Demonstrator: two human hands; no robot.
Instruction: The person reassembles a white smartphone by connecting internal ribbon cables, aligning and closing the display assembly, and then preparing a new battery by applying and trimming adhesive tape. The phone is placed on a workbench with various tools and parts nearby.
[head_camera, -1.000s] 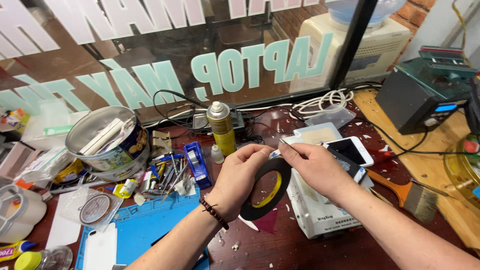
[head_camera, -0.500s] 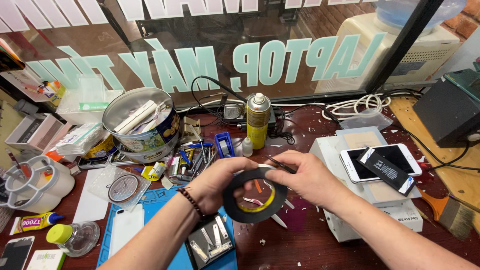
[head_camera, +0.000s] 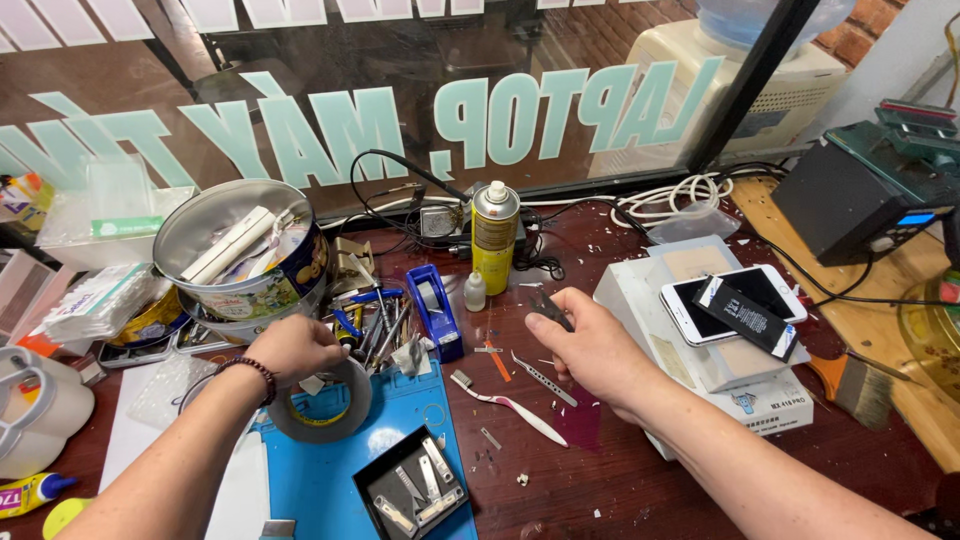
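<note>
The left hand (head_camera: 296, 348) rests on the tape roll (head_camera: 322, 402), which lies at the rear left corner of the work mat (head_camera: 400, 440). A tool tray (head_camera: 415, 487) sits on the mat's front edge. Behind the left hand stands a round tin (head_camera: 245, 255). The tape dispenser (head_camera: 434, 308) lies right of the tin, with the spray can (head_camera: 494, 235) behind it. The right hand (head_camera: 592, 345) is right of the mat, above the toothbrush (head_camera: 510, 405) and tweezers (head_camera: 545, 378). Right of that hand, two phones (head_camera: 735, 300) lie on a box (head_camera: 775, 405).
</note>
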